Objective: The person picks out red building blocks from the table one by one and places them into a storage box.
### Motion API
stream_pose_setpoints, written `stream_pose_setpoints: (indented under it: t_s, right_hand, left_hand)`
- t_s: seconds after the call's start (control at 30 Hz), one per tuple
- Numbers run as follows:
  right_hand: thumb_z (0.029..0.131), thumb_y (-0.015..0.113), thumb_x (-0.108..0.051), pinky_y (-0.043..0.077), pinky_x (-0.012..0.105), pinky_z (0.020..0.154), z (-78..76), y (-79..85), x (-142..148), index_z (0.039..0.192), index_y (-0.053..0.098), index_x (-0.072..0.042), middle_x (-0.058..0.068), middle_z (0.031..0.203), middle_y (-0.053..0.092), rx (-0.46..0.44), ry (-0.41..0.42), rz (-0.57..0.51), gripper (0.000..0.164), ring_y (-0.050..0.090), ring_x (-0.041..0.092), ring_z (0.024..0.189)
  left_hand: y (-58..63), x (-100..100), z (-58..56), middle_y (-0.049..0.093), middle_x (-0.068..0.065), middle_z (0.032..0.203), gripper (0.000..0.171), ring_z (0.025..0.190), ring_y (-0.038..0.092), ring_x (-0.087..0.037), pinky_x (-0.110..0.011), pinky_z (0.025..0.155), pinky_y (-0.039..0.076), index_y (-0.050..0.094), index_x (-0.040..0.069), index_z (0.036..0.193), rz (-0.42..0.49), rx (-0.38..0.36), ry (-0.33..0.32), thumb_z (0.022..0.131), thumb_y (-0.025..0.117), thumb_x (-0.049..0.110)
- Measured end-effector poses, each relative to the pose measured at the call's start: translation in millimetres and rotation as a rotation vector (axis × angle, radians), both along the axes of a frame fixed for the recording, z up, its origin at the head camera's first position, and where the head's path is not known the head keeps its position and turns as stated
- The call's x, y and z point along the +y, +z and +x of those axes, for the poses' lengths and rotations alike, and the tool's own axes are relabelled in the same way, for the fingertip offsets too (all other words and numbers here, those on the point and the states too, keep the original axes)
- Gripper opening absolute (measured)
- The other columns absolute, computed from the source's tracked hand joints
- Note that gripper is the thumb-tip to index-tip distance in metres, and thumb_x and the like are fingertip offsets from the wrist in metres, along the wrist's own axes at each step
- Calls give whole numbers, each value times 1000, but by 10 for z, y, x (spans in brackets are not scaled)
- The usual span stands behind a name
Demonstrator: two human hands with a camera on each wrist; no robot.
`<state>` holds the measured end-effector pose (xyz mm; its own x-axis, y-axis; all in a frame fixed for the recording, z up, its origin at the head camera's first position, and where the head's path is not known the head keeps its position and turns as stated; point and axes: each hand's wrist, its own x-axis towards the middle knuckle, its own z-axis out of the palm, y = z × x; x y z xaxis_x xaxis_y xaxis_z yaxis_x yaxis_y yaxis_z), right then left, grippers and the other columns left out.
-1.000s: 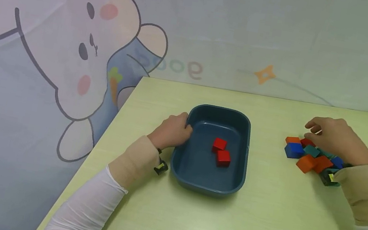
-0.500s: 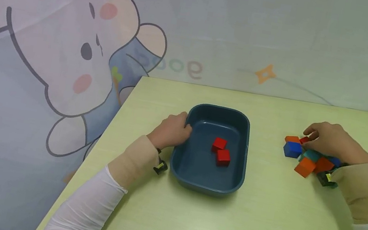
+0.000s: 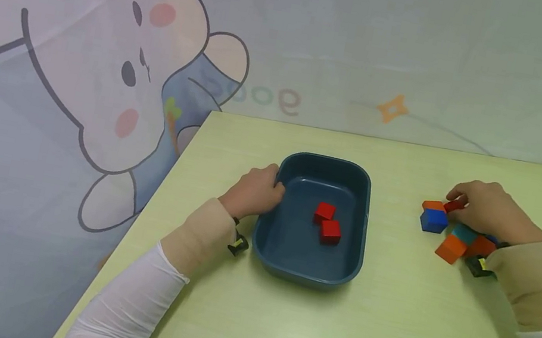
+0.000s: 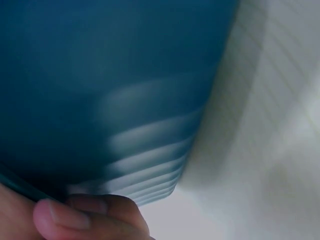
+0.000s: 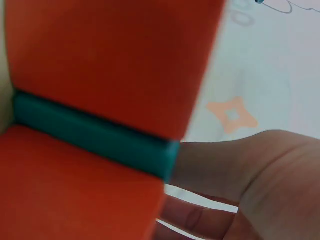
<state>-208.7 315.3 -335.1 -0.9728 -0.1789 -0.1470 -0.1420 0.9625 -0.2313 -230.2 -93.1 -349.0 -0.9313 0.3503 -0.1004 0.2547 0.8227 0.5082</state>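
Observation:
My left hand [image 3: 255, 191] grips the left rim of a dark blue-green tray [image 3: 282, 258], fingers curled over its edge; the left wrist view shows fingertips [image 4: 70, 215] at the rim. Two red cubes [image 3: 330, 232] lie inside the tray. At the right, my right hand [image 3: 492, 211] pinches a red block [image 3: 454, 205] between thumb and fingers, at the far side of a small pile. That pile has a blue block [image 3: 433, 220], orange blocks [image 3: 451, 249] and a green block [image 3: 464, 234]. The hand and sleeve hide part of it.
The pale yellow-green table [image 3: 328, 336] carries the tray and the pile, with a stretch of tabletop between them. Behind it hangs a printed cloth [image 3: 433, 52] with a cartoon animal. In the right wrist view, close orange blocks [image 5: 110, 60] cover the left side.
My right hand has come down slightly onto the pile and taken hold of the red block, now tilted between its fingers. Nearby blocks have shifted a little. The left hand stays on the tray.

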Motion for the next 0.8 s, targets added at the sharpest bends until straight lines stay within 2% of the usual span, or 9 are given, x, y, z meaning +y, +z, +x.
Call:
stream_pose_setpoints:
  t_s: [0.2,0.37,0.67,0.8]
  right_hand:
    - [84,67,-9,52,51,75,-42,25,23,118,61,9,36,111,65,17,-6,-7,38,61,45,94]
    - [86,67,-9,52,51,75,-35,79,-36,118,61,9,33,107,67,71,12,-29,38,63,42,92]
    - [85,72,-9,54,51,78,121,242,-412,116,65,6,25,107,72,188,78,-97,35,68,38,93]
    - [85,72,-7,54,49,78,244,330,-665,115,66,2,20,108,73,282,139,-143,32,69,35,93]
  left_hand:
    - [20,41,1,55,-9,79,21,62,54,-22,-28,50,41,52,5,106,-5,-11,21,99,41,21]
    - [18,56,-1,55,-9,80,23,63,55,-22,-28,51,41,52,5,109,-7,-14,30,99,41,22]
    - [3,72,-14,54,-8,78,21,61,54,-21,-28,50,41,52,5,106,-7,-9,26,99,41,21]
    - [-4,84,-19,55,-8,79,22,61,55,-21,-28,49,42,52,4,108,-14,-14,26,99,41,22]
